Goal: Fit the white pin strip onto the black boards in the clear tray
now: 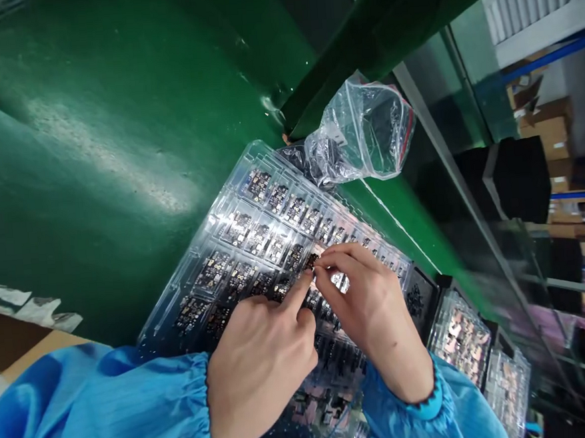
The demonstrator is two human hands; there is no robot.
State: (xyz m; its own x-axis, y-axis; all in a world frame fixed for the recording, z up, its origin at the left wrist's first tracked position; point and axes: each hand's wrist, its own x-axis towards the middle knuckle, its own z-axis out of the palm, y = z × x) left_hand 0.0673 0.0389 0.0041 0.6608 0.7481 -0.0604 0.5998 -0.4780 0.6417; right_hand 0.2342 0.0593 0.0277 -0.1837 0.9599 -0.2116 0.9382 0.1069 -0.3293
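A clear plastic tray [212, 219] lies tilted across the view, its pockets holding rows of small circuit boards [239, 227]. Over its middle, my left hand [266, 354] has the index finger stretched out and the other fingers curled; the fingertip touches down at a pocket, beside the right fingertips. I see nothing held in that hand, though its palm side is hidden. My right hand [371, 300] pinches with thumb and index finger just above a board. Whatever sits in the pinch is too small to make out. Both hands cover part of the tray.
A clear zip bag [366, 130] stands at the tray's far edge. Right of the tray are a black box of small dark parts [416, 300] and clear trays of coppery parts [462, 337]. A cardboard box [28, 347] is at the left edge. Green surface [90, 126] surrounds them.
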